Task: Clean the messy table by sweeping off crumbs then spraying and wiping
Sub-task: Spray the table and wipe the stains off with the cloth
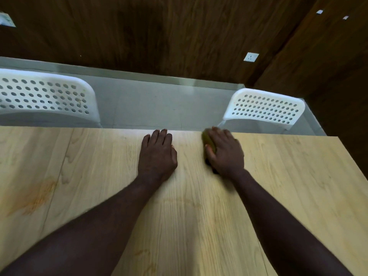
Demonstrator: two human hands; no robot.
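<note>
Left hand [157, 154] lies flat on the stained table [288, 186]; right hand [225, 154] grips a yellow-green sponge [207, 139].

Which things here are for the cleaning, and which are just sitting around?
For the cleaning: table, orange stain on it, yellow-green sponge, right hand holding the sponge, left hand flat on the table.

Just sitting around: left white chair, right white chair, wall socket.

At the far edge of the table [199, 206], the right hand [225, 152] covers most of a yellow-green thing [207, 138], which is too blurred to name. Beyond the table's far left, a white chair [39, 96] is cut off by the picture's edge, its seat hidden.
</note>
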